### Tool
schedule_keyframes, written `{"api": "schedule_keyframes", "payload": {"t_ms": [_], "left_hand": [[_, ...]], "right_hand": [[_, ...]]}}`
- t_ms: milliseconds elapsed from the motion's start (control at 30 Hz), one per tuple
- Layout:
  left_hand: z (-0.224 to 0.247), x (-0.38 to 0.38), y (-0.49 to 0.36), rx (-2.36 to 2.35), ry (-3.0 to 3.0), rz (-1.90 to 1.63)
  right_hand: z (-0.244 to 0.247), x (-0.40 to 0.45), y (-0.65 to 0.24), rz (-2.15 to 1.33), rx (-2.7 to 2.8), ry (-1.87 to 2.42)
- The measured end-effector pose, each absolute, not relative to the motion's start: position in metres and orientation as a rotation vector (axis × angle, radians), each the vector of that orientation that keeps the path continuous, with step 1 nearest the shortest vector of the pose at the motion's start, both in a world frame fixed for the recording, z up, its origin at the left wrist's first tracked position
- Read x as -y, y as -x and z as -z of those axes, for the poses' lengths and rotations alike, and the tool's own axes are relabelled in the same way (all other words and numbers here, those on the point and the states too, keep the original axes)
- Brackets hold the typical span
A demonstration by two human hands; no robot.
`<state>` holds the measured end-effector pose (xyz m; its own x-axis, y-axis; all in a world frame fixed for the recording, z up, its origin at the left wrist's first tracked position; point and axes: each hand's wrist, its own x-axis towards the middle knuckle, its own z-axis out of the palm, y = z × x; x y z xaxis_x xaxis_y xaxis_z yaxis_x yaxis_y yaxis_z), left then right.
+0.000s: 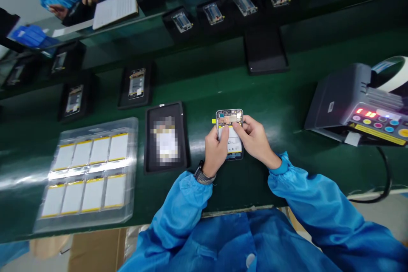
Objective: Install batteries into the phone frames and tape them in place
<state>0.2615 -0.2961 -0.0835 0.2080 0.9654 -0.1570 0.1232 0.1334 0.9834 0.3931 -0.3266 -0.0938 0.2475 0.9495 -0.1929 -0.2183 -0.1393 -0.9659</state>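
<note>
The tape machine (pixel 344 97) at the right of the frame shows red characters on its display (pixel 366 113), starting with "E"; the rest is uncertain. Print on the phone's battery (pixel 235 146) is too small to read. At lower left, the clear tray (pixel 134 170) holds eight white cells (pixel 100 150) in two rows; beside it, a black tray (pixel 183 148) holds a pixelated item (pixel 167 142). Your phone (pixel 230 135) is at centre, long axis nearly vertical, board (pixel 230 119) end up. Your left hand (pixel 215 151) and right hand (pixel 256 140) grip its opposite sides, thumbs over its face.
</note>
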Motion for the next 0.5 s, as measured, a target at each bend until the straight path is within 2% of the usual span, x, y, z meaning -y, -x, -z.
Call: {"api": "schedule_keyframes", "payload": {"t_ms": [500], "left_hand": [[0.0883, 0.2972, -0.2615, -1.215, -1.331, -0.906]], "right_hand": [[0.0832, 0.3259, -0.3878, -1.172, 0.749, 1.316]]}}
